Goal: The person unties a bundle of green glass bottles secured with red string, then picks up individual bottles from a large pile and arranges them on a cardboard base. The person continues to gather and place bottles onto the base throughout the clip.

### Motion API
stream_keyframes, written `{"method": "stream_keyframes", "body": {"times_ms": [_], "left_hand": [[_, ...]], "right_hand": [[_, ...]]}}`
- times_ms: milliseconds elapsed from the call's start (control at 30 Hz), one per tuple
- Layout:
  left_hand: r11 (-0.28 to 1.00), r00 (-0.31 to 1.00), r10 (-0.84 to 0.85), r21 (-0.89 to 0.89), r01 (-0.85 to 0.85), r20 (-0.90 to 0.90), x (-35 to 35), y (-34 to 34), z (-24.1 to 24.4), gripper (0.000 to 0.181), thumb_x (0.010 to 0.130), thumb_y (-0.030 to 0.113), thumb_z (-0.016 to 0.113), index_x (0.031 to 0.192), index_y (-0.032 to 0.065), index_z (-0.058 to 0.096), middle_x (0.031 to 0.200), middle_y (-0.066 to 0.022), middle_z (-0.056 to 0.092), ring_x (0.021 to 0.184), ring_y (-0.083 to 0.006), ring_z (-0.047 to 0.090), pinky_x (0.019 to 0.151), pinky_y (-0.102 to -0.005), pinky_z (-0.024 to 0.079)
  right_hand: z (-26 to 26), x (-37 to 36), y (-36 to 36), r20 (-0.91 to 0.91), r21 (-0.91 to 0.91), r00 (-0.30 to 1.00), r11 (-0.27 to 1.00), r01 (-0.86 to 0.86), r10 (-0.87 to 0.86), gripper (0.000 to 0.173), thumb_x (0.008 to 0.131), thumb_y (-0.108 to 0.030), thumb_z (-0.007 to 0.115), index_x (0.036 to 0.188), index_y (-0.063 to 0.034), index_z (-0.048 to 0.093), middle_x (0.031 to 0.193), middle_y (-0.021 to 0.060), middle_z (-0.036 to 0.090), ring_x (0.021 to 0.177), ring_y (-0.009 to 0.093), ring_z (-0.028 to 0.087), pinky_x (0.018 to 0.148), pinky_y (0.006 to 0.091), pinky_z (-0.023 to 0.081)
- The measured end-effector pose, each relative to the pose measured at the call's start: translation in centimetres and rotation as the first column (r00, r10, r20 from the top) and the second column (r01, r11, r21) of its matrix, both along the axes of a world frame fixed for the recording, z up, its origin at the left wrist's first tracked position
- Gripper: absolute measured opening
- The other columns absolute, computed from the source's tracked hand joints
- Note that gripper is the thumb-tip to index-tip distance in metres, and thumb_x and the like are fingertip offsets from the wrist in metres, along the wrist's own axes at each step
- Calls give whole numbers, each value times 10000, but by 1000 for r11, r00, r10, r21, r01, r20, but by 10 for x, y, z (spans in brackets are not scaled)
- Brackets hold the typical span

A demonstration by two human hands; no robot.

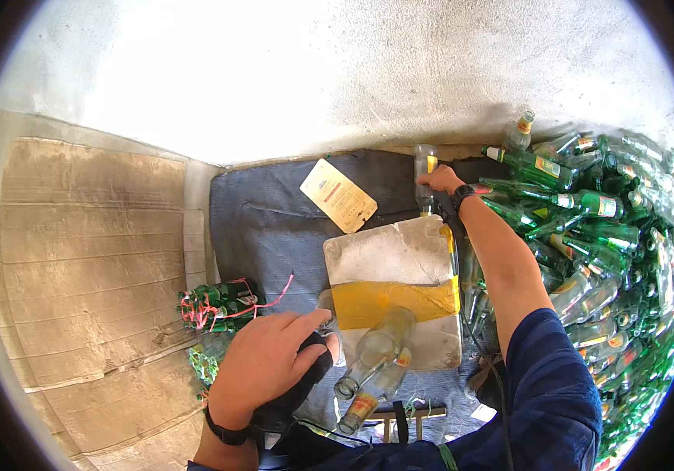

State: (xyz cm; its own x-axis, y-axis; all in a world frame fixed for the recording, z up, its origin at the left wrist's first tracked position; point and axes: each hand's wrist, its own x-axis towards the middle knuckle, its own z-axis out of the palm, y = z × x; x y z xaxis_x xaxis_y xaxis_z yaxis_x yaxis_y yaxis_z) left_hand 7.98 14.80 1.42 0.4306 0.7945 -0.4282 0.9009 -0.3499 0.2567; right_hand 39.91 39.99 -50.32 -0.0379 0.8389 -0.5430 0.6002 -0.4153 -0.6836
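Note:
My right hand (pixel 442 178) grips a clear glass bottle (pixel 425 162) with a yellow label, near the wall beyond a pale board (pixel 393 250). The bottle's neck points towards me. Over the near left side of the board, my left hand (pixel 275 353) is held palm down above dark cloth. A piece of clear glass (pixel 326 302) shows beside its fingertips; whether the fingers hold it is hidden. Two clear bottles, an upper one (pixel 381 338) and a lower labelled one (pixel 372 393), lie side by side at the board's near edge, necks towards me. Yellow tape (pixel 396 300) crosses the board.
A large heap of green and clear bottles (pixel 596 235) fills the right side. Left of the board are green bottles (pixel 228 300) tied with pink string. A printed card (pixel 339 195) lies on the dark floor sheet (pixel 272 206). Cardboard (pixel 95 265) covers the left side.

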Motion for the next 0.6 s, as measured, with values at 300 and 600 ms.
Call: {"method": "stream_keyframes", "body": {"times_ms": [300,600], "left_hand": [[997,999,-5,81,2,49,2,-11,2,444,893,213,826,1314,122,716,1107,-121,762,1014,-348,723,851,-454,578],[901,951,82,385,-199,299,-17,-23,-1,350,920,161,783,1255,85,718,1109,-148,764,1033,-377,733,862,-479,585]], "right_hand": [[109,27,-21,-192,131,969,975,181,-155,729,720,-426,930,1229,50,715,1195,190,758,1083,296,727,959,411,573],[265,42,-58,-298,520,934,786,334,-200,711,762,-279,938,1307,49,621,1139,151,739,1023,219,711,915,375,582]]}}
